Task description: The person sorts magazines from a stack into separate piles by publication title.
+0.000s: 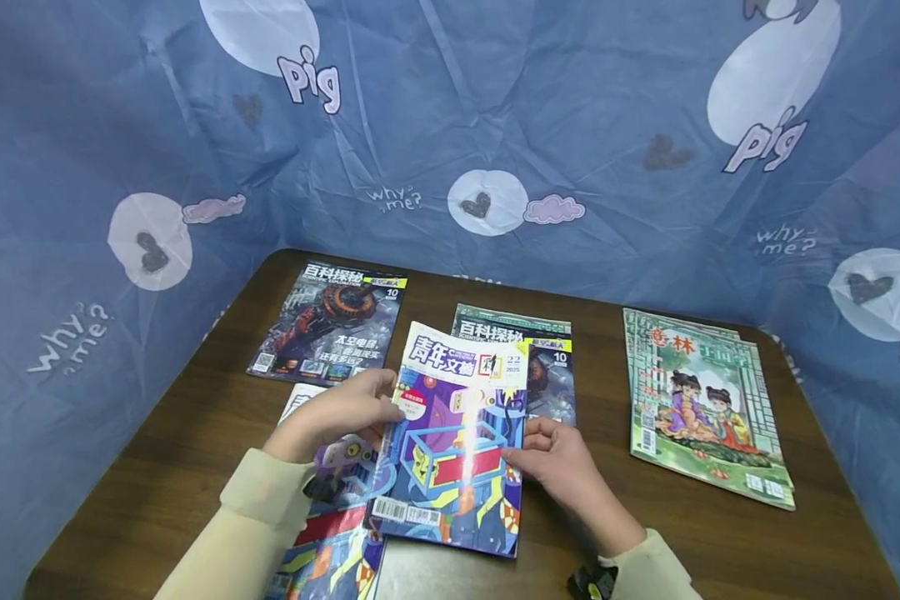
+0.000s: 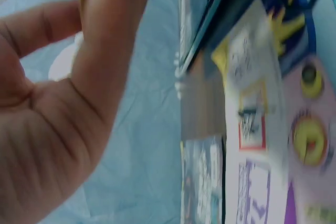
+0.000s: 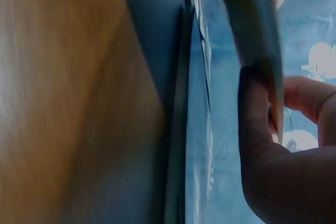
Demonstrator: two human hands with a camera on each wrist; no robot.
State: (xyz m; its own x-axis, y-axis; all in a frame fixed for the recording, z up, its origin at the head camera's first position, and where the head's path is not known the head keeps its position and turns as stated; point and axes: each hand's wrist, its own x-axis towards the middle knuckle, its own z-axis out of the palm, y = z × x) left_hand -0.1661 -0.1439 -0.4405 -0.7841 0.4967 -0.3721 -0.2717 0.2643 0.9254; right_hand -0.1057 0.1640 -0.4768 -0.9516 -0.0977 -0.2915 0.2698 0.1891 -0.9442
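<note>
In the head view, both hands hold a colourful magazine (image 1: 461, 467) with a white title band and a purple and blue cover, near the middle of the table. My left hand (image 1: 337, 412) pinches its left edge, thumb on the cover. At the right edge, my right hand (image 1: 558, 458) grips with the thumb in front; the right wrist view shows the magazine's edge (image 3: 277, 103) between thumb and fingers. Under my left forearm lies a matching magazine (image 1: 337, 542), partly covered. Behind the held one, a dark magazine (image 1: 558, 387) lies over a green magazine (image 1: 510, 317).
Another dark magazine (image 1: 330, 321) lies at the table's back left. Several green magazines (image 1: 708, 417) are stacked at the right. The brown wooden table (image 1: 195, 417) meets a blue patterned cloth (image 1: 420, 125) at the back and sides.
</note>
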